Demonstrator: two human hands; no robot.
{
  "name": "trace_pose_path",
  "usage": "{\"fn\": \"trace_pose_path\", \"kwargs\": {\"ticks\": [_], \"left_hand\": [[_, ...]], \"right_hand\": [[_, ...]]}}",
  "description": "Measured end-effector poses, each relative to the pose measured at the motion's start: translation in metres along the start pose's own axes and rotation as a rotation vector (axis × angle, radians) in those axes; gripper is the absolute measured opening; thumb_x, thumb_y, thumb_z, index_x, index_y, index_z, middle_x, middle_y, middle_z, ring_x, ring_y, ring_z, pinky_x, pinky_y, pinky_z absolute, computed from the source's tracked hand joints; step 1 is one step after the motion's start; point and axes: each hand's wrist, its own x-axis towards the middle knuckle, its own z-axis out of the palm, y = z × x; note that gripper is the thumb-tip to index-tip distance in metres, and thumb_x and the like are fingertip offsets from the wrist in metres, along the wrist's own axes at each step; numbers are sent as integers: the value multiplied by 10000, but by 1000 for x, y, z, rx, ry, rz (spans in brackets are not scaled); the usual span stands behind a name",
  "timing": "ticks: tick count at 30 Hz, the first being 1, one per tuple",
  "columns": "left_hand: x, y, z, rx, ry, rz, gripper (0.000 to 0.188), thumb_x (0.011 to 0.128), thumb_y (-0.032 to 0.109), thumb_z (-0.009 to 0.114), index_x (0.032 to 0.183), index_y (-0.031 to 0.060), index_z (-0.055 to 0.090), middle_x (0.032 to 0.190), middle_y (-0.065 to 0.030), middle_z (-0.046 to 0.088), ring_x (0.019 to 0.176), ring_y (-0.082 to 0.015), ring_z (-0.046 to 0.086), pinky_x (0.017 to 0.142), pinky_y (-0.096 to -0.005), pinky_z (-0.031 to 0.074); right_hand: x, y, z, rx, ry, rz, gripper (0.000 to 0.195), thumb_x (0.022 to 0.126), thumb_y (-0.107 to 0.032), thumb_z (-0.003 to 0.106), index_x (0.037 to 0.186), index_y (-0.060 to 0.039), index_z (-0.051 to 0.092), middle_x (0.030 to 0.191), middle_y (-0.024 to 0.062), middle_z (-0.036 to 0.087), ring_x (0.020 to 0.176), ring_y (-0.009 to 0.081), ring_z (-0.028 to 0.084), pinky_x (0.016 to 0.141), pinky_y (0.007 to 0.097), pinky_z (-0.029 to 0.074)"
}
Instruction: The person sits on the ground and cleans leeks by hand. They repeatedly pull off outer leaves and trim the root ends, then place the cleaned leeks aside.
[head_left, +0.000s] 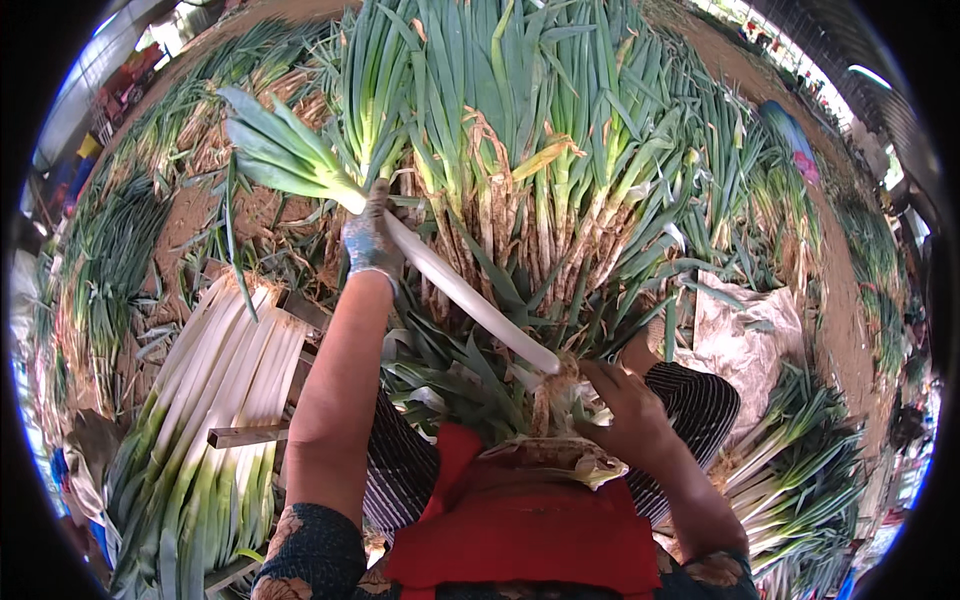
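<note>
My left hand (375, 232), in a worn knit glove, grips a large green onion (472, 300) where its white stalk meets the green leaves. The stalk is bare and white and slants down to the right, its root end close to my right hand (619, 409). That hand is bare, its fingers spread beside the roots; whether they touch the roots I cannot tell. Peeled outer leaves (457, 371) lie in a heap between my knees. Cleaned white onions (240, 360) lie side by side at the left, across a metal bar (247, 436).
Unpeeled green onions (525, 225) with soil on their stalks stand in a dense row ahead. More bundles lie at the far left (112, 262) and lower right (795, 480). A pale sack (750, 337) lies at the right. A red apron (525, 532) covers my lap.
</note>
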Motion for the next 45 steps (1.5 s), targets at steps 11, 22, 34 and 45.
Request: {"fn": "trace_pose_path", "kwargs": {"ticks": [11, 22, 34, 45], "left_hand": [[-71, 11, 35, -89, -472, 183, 662, 816, 554, 628, 1259, 101, 440, 1086, -95, 566, 938, -253, 595, 808, -401, 502], [-68, -10, 25, -260, -740, -159, 511, 882, 508, 557, 1221, 131, 494, 904, -53, 612, 763, -185, 613, 630, -320, 528], [-85, -27, 36, -172, -616, -94, 264, 913, 317, 593, 1069, 110, 542, 833, -65, 629, 686, -175, 622, 588, -304, 533], [-99, -30, 48, -212, -518, -140, 207, 880, 214, 653, 1043, 140, 548, 805, -22, 617, 653, -143, 610, 549, -273, 510]], "right_hand": [[139, -20, 91, 704, 288, -206, 613, 865, -85, 633, 1410, -98, 352, 1117, 141, 582, 952, 243, 611, 771, 322, 510], [140, -27, 85, 701, 419, 7, 351, 793, -61, 728, 1087, -28, 539, 863, 27, 614, 783, 78, 595, 677, 234, 496], [136, -17, 75, 692, 275, 53, 235, 751, -102, 761, 866, -36, 567, 706, -5, 554, 649, 66, 493, 593, 237, 444], [138, -10, 77, 671, 573, -21, 147, 765, -63, 716, 883, -38, 633, 827, 82, 625, 741, 215, 622, 647, 308, 500]]}}
